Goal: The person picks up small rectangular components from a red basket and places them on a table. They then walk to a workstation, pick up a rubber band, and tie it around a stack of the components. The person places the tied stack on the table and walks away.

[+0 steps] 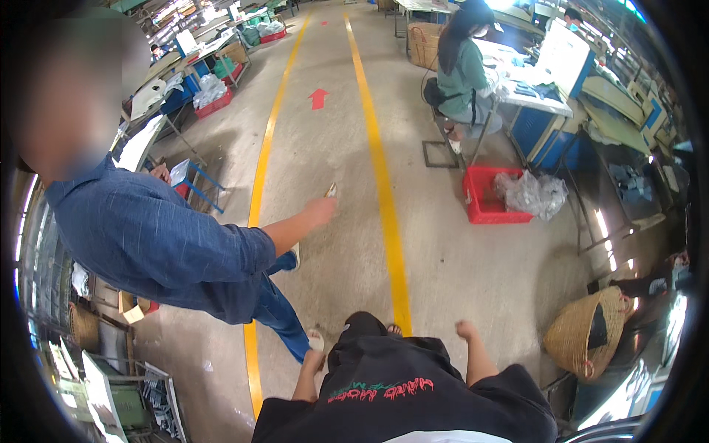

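My right hand [466,330] hangs out from my side over the floor, its fingers curled in, with no object showing in it. On the other side, my left hand [314,360] is low beside my black shirt [399,373]; its fingers are too small and partly hidden to make out. Neither hand touches anything I can see. Close on my left stands a person in a blue shirt [170,229] and jeans. That person's outstretched hand [320,211] holds a small, thin, shiny object [331,190] above the walkway.
Two yellow floor lines [376,162] border a walkway with a red arrow [318,99]. At right, a seated worker [464,74] is at a table beside a red crate [484,199] with plastic bags [535,193]. A wicker basket [569,336] stands nearer. Workbenches line both sides.
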Demonstrator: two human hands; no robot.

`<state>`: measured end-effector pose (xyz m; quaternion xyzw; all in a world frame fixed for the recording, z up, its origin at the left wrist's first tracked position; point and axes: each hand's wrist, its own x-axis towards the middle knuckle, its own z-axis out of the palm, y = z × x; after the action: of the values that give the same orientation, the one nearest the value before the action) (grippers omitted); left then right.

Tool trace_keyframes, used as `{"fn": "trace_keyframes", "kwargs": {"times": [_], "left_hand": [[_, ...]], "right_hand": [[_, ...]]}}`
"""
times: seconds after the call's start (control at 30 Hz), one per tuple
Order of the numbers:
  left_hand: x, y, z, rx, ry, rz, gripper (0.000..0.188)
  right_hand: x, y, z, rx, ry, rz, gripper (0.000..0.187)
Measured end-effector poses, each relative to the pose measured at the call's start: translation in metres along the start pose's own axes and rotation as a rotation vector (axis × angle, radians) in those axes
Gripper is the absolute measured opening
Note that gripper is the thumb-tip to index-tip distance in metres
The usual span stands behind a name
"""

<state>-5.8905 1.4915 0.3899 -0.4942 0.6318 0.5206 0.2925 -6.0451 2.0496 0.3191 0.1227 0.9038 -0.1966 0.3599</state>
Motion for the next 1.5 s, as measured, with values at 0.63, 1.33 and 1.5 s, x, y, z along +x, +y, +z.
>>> {"fn": "trace_keyframes", "kwargs": {"times": [0.63,1.33,1.5], "left_hand": [[0.41,0.884,-0.049,0.456,-0.357,0.352,0.024],[0.715,1.545,-0.153,0.333,0.011,0.01,0.028],[0.873,1.901,-0.133,0.331,-0.116,0.048,0.025]], "right_hand": [[0.499,-0.416,-0.296,0.419,-0.533,0.39,0.027],[1.293,-1.168,-1.051,0.582,0.369,-0.455,0.027],[1.395,-1.133,-0.986,0.103,-0.23,-0.1,0.025]]}}
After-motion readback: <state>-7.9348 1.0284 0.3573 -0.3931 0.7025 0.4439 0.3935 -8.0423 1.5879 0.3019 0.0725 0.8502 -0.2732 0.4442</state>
